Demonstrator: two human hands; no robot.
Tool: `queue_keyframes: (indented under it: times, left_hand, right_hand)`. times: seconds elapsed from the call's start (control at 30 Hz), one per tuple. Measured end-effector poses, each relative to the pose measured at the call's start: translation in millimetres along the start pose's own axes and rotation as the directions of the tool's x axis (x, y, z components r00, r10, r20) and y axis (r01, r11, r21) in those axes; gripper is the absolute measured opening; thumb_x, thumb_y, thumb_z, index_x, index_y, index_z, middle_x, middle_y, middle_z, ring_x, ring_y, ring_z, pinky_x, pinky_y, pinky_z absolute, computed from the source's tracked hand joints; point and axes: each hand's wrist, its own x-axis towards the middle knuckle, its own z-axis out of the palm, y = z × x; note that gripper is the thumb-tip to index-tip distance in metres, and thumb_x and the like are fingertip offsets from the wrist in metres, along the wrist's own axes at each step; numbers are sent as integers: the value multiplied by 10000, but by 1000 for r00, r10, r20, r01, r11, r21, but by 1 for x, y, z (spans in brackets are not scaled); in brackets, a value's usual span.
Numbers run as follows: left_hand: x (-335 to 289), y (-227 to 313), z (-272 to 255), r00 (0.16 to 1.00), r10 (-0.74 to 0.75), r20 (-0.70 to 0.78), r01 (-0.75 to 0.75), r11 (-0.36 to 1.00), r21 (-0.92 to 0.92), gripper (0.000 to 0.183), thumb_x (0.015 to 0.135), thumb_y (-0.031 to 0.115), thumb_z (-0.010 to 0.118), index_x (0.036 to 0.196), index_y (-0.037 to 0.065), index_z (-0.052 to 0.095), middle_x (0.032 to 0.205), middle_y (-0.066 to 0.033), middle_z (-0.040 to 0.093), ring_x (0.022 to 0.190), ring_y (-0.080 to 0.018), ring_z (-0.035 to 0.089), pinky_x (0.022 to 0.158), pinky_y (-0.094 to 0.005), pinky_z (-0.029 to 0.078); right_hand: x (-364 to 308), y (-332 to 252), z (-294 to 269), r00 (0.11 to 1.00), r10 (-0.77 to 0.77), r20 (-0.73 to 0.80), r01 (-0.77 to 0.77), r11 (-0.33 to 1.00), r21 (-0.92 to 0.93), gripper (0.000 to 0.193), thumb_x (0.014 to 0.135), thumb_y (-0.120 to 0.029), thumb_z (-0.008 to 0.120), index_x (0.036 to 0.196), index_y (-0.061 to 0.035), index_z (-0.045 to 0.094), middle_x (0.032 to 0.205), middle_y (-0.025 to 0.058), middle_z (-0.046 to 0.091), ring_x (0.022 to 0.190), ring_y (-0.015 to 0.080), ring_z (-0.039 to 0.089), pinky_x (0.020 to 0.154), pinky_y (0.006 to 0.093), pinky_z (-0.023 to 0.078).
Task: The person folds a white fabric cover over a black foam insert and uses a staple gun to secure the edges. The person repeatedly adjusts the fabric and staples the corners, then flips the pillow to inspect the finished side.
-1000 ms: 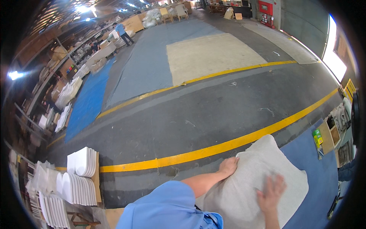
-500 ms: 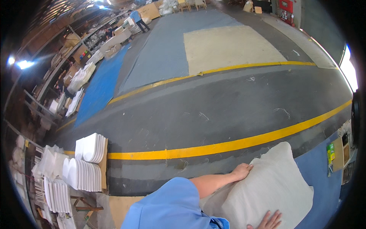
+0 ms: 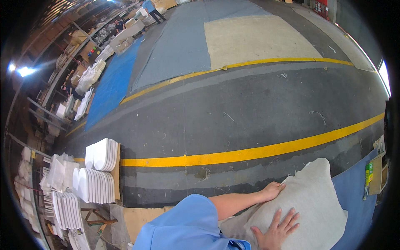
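A pale grey-white cloth-covered piece, cushion-like (image 3: 318,200), lies before me at the lower right, with loose, wrinkled cloth along its left side. My left hand (image 3: 273,191) reaches across from a blue sleeve to its upper left edge. The fingers there are curled against the cloth and pinch its edge. Nearer to me, my right hand (image 3: 278,228) rests palm down on the top surface, fingers spread. What lies under the cloth is hidden.
Stacked white rounded panels (image 3: 96,185) stand to the left on a support. A blue surface (image 3: 354,196) lies under the piece, with a small green-and-yellow package (image 3: 369,173) beyond. Yellow lines (image 3: 250,153) cross the dark floor. A person in blue (image 3: 153,11) stands far off.
My right hand has slid up and left over the cloth and shows more fully, fingers spread. My left hand keeps its place at the edge. The whole view has shifted slightly.
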Motion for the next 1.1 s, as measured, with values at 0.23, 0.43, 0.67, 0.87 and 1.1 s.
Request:
queue_keyframes:
  times: [0.23,0.43,0.67,0.87,1.1]
  left_hand:
    - [5,-13,1,999,-39,-8,39,997,-72,514,1110,418,499,1095,-24,759,1009,-143,775,920,-197,684,844,-379,533]
    - [1,0,2,999,18,-48,-14,996,89,554,1090,444,505,1040,-47,758,976,-232,758,924,-302,701,867,-442,524]
    - [-9,13,8,975,202,-90,-155,916,369,514,1064,439,542,1131,-22,762,1141,-274,740,1101,-382,699,986,-448,505]
    - [2,-4,2,985,-103,-135,111,993,49,483,1061,418,590,1166,-18,770,1105,-149,780,1045,-251,706,965,-394,520]
    - [19,-15,2,992,-96,-85,105,988,109,559,1080,462,541,1191,-52,731,1137,-160,765,1063,-255,697,959,-377,511]
  right_hand:
    - [15,-24,30,983,15,-181,9,992,127,928,830,-461,734,1580,-15,418,1704,322,133,1584,534,36,1223,722,23]
    - [20,-26,52,951,-21,-307,43,997,64,941,809,-437,749,1568,7,413,1691,340,133,1577,549,23,1220,732,28]
    - [-18,11,58,926,-77,-370,167,961,219,916,881,-500,695,1592,-8,391,1693,284,238,1593,491,115,1234,709,24]
    - [-135,164,64,885,309,-348,-266,950,165,912,946,-537,626,1625,-6,326,1716,274,195,1600,480,110,1237,698,26]
    - [-155,218,68,824,485,-291,-438,873,216,965,980,-628,509,1614,64,286,1696,333,170,1586,512,113,1242,681,65]
